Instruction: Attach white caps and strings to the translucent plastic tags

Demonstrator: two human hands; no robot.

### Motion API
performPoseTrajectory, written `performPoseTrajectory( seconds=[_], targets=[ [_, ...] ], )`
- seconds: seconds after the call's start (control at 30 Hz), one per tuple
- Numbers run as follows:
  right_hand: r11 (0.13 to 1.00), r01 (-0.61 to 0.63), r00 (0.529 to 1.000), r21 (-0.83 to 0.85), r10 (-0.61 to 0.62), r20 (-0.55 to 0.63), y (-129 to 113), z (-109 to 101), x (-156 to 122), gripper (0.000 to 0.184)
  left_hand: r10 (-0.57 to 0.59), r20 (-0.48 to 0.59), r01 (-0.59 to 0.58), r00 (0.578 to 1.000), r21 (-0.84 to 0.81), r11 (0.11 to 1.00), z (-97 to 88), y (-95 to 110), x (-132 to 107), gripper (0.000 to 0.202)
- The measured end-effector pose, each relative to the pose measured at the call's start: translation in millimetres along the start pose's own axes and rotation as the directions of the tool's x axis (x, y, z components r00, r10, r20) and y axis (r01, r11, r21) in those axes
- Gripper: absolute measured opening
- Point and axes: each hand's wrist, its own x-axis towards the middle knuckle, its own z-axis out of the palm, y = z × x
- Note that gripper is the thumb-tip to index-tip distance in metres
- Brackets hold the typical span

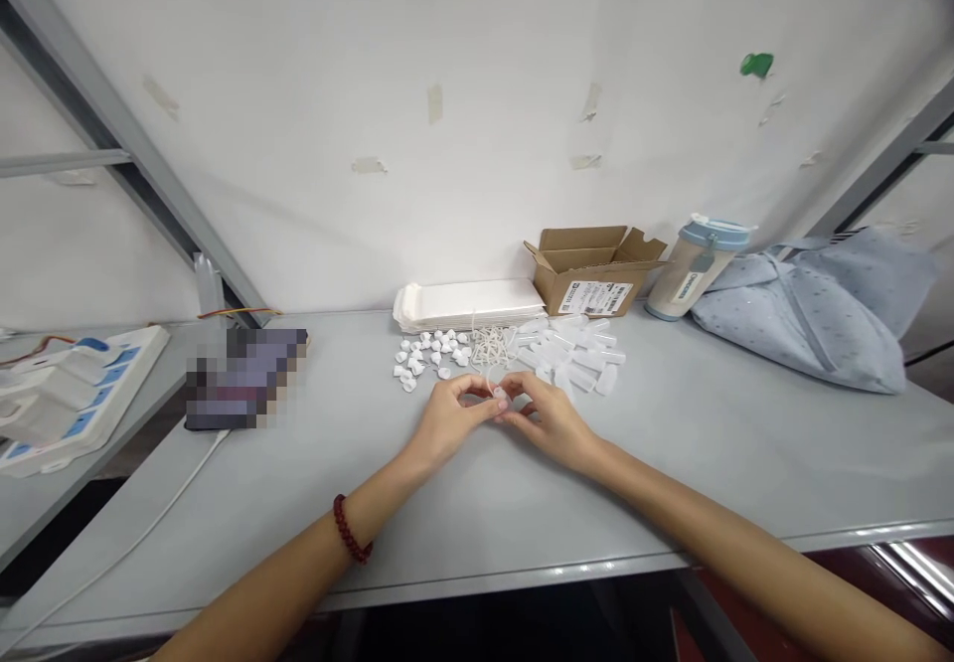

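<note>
Both hands met over the grey table [671, 463], the left hand [447, 418] and right hand [548, 418] pinching a small white piece [500, 396] together. Behind lay white caps [432, 352], clear tubes [577, 349], a cardboard box [592, 269] and a cup [697, 266].

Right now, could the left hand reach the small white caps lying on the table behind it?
Probably yes. The white caps lie just beyond the left hand, with only bare table between. However, it and the right hand are pinching a small piece, so its fingers are busy.
</note>
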Motion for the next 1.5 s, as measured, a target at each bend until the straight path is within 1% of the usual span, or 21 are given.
performPoseTrajectory(
  seconds=[0.1,0.23,0.3,0.37,0.43,0.5,0.53,0.6,0.63,0.67,0.7,0.73,0.77,0.83,0.93,1.0,1.1,1.17,1.27,1.37,1.5],
  targets=[
    [0.999,0.017,1.0,0.03,-0.017,0.023,-2,-2,0,0.019,0.019,-0.015,-0.018,1.0,0.032,0.999,-1.3,1,0,0.022],
    [0.996,0.022,0.999,0.081,-0.024,0.03,-3,-3,-1,0.023,-0.035,0.007,0.035,0.999,0.04,0.999,-3.6,5,0,0.023],
    [0.997,0.017,1.0,0.074,-0.018,0.01,-3,-3,-1,0.024,-0.032,0.014,0.031,0.999,0.041,0.999,-4.9,6,0,0.026],
    [0.998,0.009,1.0,0.064,-0.008,-0.011,-3,-3,-1,0.023,0.011,-0.011,-0.01,1.0,0.089,0.996,-6.0,5,1,0.033],
    [0.998,-0.017,0.999,0.066,0.019,-0.028,-4,-4,0,0.022,0.112,-0.065,-0.095,0.992,0.219,0.971,-6.2,4,0,0.04],
    [0.992,-0.065,0.997,0.106,0.069,-0.039,-4,-5,0,0.021,0.286,-0.07,-0.234,0.956,0.412,0.881,-5.1,3,-3,0.04],
    [0.985,-0.093,0.994,0.145,0.1,-0.043,-5,-5,0,0.022,0.39,-0.041,-0.32,0.92,0.497,0.807,-4.1,2,-5,0.036],
    [0.955,-0.151,0.985,0.254,0.166,-0.037,-5,-6,1,0.024,0.57,0.075,-0.494,0.819,0.599,0.63,-1.7,2,-9,0.029],
    [0.933,-0.176,0.981,0.314,0.194,-0.026,-5,-6,2,0.025,0.627,0.148,-0.565,0.765,0.621,0.543,-0.6,2,-11,0.027],
    [0.907,-0.196,0.976,0.372,0.217,-0.013,-6,-6,2,0.026,0.657,0.219,-0.616,0.721,0.637,0.463,0.3,2,-13,0.028],
    [0.881,-0.213,0.972,0.423,0.234,0.002,-6,-6,3,0.026,0.664,0.286,-0.646,0.691,0.656,0.39,0.8,1,-14,0.03],
    [0.855,-0.226,0.969,0.467,0.246,0.018,-7,-7,3,0.027,0.651,0.345,-0.66,0.676,0.676,0.326,1.0,1,-14,0.033],
    [0.831,-0.237,0.966,0.504,0.255,0.033,-8,-7,4,0.027,0.63,0.388,-0.66,0.673,0.699,0.275,0.8,0,-15,0.035],
    [0.792,-0.256,0.961,0.554,0.272,0.054,-11,-7,5,0.028,0.602,0.416,-0.637,0.682,0.742,0.21,-0.3,-1,-14,0.036],
    [0.766,-0.279,0.954,0.578,0.29,0.076,-16,-8,6,0.03,0.604,0.403,-0.614,0.688,0.766,0.189,-2.6,1,-15,0.036],
    [0.77,-0.289,0.954,0.569,0.283,0.103,-19,-8,5,0.031,0.573,0.408,-0.613,0.711,0.759,0.22,-5.6,7,-18,0.036],
    [0.794,-0.319,0.948,0.518,0.256,0.19,-20,-7,2,0.034,0.47,0.409,-0.581,0.782,0.753,0.311,-16.4,14,-26,0.04],
    [0.82,-0.333,0.94,0.466,0.25,0.233,-20,-6,0,0.039,0.412,0.397,-0.543,0.82,0.766,0.344,-28.8,14,-33,0.047],
    [0.873,-0.32,0.941,0.368,0.25,0.227,-20,-6,-1,0.042,0.351,0.376,-0.493,0.858,0.796,0.351,-51.1,10,-43,0.045],
    [0.908,-0.3,0.946,0.292,0.245,0.21,-21,-8,-1,0.04,0.312,0.329,-0.432,0.891,0.824,0.366,-70.4,4,-51,0.039],
    [0.926,-0.29,0.947,0.24,0.242,0.212,-20,-9,-1,0.037,0.291,0.276,-0.376,0.916,0.84,0.39,-85.2,1,-57,0.035]
  ],
)
